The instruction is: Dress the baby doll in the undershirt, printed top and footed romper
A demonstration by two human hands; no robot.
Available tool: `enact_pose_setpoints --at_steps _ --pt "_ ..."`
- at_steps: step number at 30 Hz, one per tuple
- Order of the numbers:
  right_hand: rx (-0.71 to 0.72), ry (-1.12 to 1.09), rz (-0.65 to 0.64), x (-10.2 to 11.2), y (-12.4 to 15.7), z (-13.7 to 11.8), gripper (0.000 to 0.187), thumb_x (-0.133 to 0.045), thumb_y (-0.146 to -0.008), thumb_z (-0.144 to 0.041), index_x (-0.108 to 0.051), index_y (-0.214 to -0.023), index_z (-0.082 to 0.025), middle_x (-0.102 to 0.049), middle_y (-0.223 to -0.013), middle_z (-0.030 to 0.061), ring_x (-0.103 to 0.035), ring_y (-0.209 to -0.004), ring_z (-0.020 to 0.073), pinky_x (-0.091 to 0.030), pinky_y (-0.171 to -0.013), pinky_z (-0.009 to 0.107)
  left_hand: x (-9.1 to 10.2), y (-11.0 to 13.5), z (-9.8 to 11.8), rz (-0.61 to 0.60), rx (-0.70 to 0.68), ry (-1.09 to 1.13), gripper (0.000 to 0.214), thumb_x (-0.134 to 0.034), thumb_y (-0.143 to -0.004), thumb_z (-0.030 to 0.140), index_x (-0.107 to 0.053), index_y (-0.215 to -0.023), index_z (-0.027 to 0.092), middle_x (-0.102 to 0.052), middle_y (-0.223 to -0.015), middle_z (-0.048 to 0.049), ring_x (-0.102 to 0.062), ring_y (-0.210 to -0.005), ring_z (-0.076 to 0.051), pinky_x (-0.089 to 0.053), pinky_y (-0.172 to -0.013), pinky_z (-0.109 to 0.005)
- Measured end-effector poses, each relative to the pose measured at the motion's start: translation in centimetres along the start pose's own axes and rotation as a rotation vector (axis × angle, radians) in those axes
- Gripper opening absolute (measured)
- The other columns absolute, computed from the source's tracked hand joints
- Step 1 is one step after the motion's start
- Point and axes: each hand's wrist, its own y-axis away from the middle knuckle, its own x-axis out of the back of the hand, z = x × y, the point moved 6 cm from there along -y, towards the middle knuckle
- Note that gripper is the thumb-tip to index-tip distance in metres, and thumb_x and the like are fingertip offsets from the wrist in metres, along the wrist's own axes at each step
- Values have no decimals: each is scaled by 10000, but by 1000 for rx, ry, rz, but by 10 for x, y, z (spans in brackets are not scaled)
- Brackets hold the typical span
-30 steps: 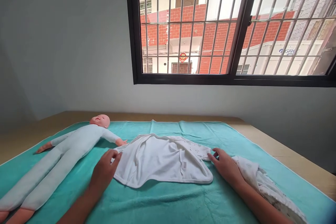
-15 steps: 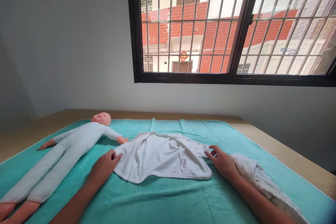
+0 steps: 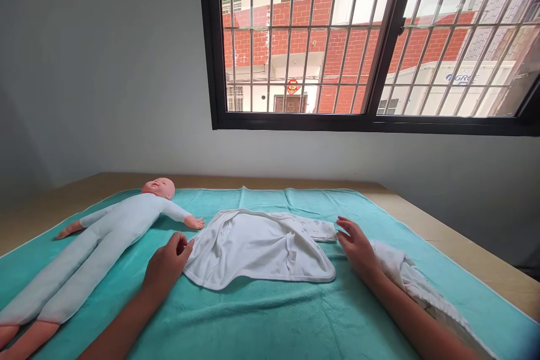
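A white baby garment (image 3: 257,247) lies spread on a teal towel (image 3: 270,320). My left hand (image 3: 165,265) pinches the garment's left sleeve end between thumb and fingers. My right hand (image 3: 358,247) rests at the end of the right sleeve, fingers pressed together on its cuff. A baby doll (image 3: 93,247) in a pale blue suit lies on its back to the left, one of its hands close to my left hand.
A second crumpled white cloth (image 3: 422,287) lies under my right forearm. The towel covers a wooden table (image 3: 464,253) against a grey wall. A barred window (image 3: 367,45) is above.
Both hands have pulled the sleeves slightly outward, and the garment lies flatter. The view has shifted a little.
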Motion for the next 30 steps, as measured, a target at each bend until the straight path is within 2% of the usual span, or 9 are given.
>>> enact_pose_setpoints --at_steps 3,5,9,11,12,16,20,26,30 --pt "204 231 -257 -21 16 -31 211 -483 -922 -407 -603 -923 -234 -648 -1008 72 -622 -917 212 -542 -794 362 1 9 16 -12 -144 -139 259 -395 -875 435 -472 -740 228 -542 -641 13 -504 -578 -169 -318 -573 -275" --pt "313 353 -455 -36 32 -54 209 -484 -943 -386 -597 -867 -227 -638 -880 43 -596 -800 187 -507 -743 337 -4 17 31 -102 -313 -163 281 -396 -897 421 -518 -742 221 -549 -658 7 -514 -615 -169 -332 -605 -279" --pt "487 449 -672 -55 59 -93 132 -616 -884 -345 -593 -899 -215 -642 -956 48 -574 -863 194 -461 -776 331 -20 40 54 -447 -596 -118 179 -525 -865 387 -588 -813 227 -606 -789 6 -537 -728 -168 -376 -670 -271" --pt "549 479 -738 -59 67 -104 34 -593 -878 -236 -592 -908 -219 -640 -967 45 -563 -883 193 -438 -808 338 -22 45 58 -512 -637 -91 112 -579 -822 330 -599 -879 236 -617 -895 -1 -549 -817 -180 -405 -722 -274" --pt "570 496 -756 -60 69 -106 75 -550 -876 -163 -591 -902 -219 -638 -953 41 -557 -881 189 -426 -815 339 -22 46 58 -520 -644 -74 122 -580 -807 285 -600 -918 241 -617 -959 -7 -552 -871 -187 -418 -763 -279" --pt "579 533 -758 -60 70 -101 310 -419 -784 30 -573 -889 -217 -631 -923 30 -535 -855 185 -395 -799 339 -24 48 54 -533 -683 -37 414 -504 -727 92 -583 -1084 285 -582 -1150 -10 -543 -1029 -196 -423 -897 -293" --pt "546 507 -677 -61 67 -91 275 -423 -738 46 -524 -799 -202 -617 -876 34 -513 -820 191 -382 -757 326 -29 46 50 -518 -704 -101 565 -415 -637 -23 -592 -1070 293 -585 -1146 -1 -554 -1011 -186 -422 -875 -283" --pt "443 377 -464 -47 50 -74 246 -394 -748 35 -448 -708 -201 -566 -747 21 -491 -748 176 -371 -690 281 -17 38 54 -394 -690 -208 202 -407 -767 75 -564 -761 204 -614 -828 -26 -544 -760 -192 -386 -688 -299" --pt "474 404 -373 -38 45 -66 245 -377 -760 19 -431 -656 -196 -542 -664 8 -474 -682 162 -345 -664 271 -8 43 63 -330 -753 -76 173 -401 -773 109 -549 -741 194 -575 -722 -13 -508 -675 -163 -340 -613 -277"
